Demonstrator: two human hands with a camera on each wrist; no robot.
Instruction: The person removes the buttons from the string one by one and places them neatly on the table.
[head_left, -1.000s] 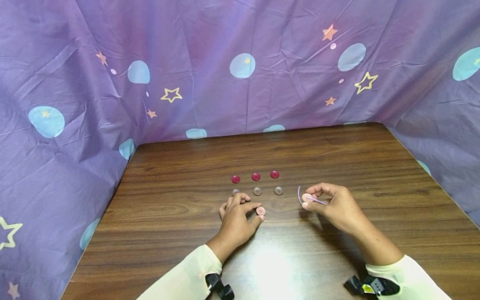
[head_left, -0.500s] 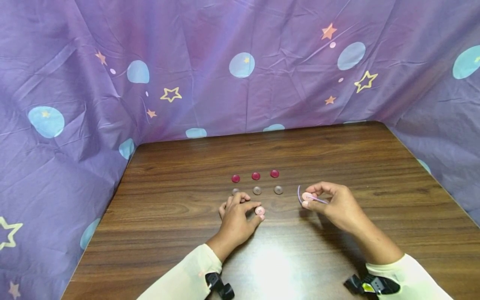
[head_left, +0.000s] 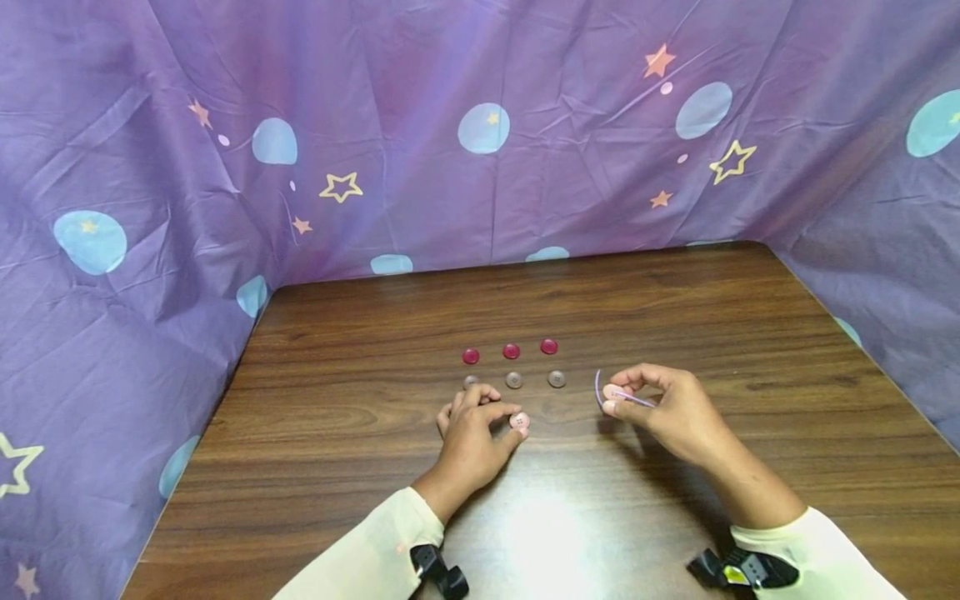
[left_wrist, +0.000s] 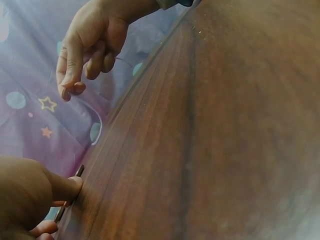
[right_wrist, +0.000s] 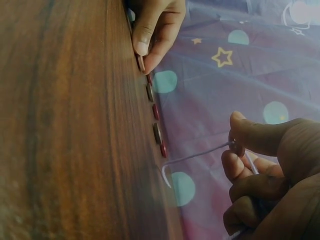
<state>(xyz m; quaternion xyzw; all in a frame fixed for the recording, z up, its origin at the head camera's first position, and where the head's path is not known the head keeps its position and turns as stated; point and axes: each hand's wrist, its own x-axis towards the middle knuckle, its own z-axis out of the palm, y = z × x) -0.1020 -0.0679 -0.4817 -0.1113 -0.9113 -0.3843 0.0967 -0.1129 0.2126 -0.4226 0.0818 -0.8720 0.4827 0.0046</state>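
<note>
Between thumb and index finger, my left hand (head_left: 468,446) holds a pale pink four-hole button (head_left: 519,421) by its rim, down on the table. My right hand (head_left: 678,417) pinches another pale pink button (head_left: 614,392) above the table, to the right. A thin purple string (head_left: 597,390) passes through that button; in the right wrist view the string (right_wrist: 200,152) hangs out with a bent free end. The left fingers partly cover one brown button (head_left: 471,382). Two more brown buttons, one in the middle (head_left: 513,380) and one to the right (head_left: 556,379), lie beyond the left hand.
Behind the brown row lie three dark red buttons, the left (head_left: 470,356), middle (head_left: 511,351) and right (head_left: 549,346). The wooden table (head_left: 337,333) is bordered by a purple curtain (head_left: 420,150) with stars, behind and at both sides.
The button under my left fingers has shifted very slightly leftward. Both hands keep almost the same place and hold.
</note>
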